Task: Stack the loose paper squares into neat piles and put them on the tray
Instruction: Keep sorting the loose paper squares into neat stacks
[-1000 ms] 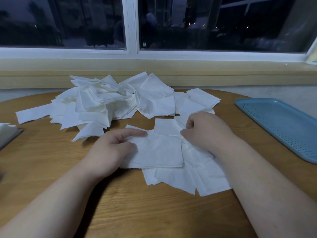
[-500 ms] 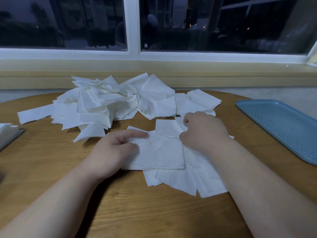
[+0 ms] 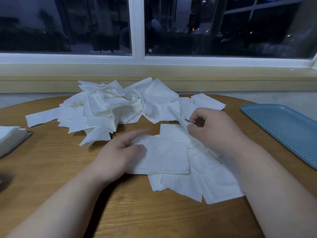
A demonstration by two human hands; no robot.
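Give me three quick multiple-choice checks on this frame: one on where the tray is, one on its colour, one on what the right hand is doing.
1. Where is the tray?
A. at the right, on the table
B. on the person's lap
C. on the floor

2. What colour is the tray?
A. red
B. white
C. blue

3. What is the right hand doing?
A. lying flat and idle
B. its fingers pinch a paper square
C. gripping the tray's rim

Answers:
1 A, it sits on the wood at the right edge of the view.
2 C, its perforated surface is blue.
3 B, thumb and fingers hold one lifted square by its edge.
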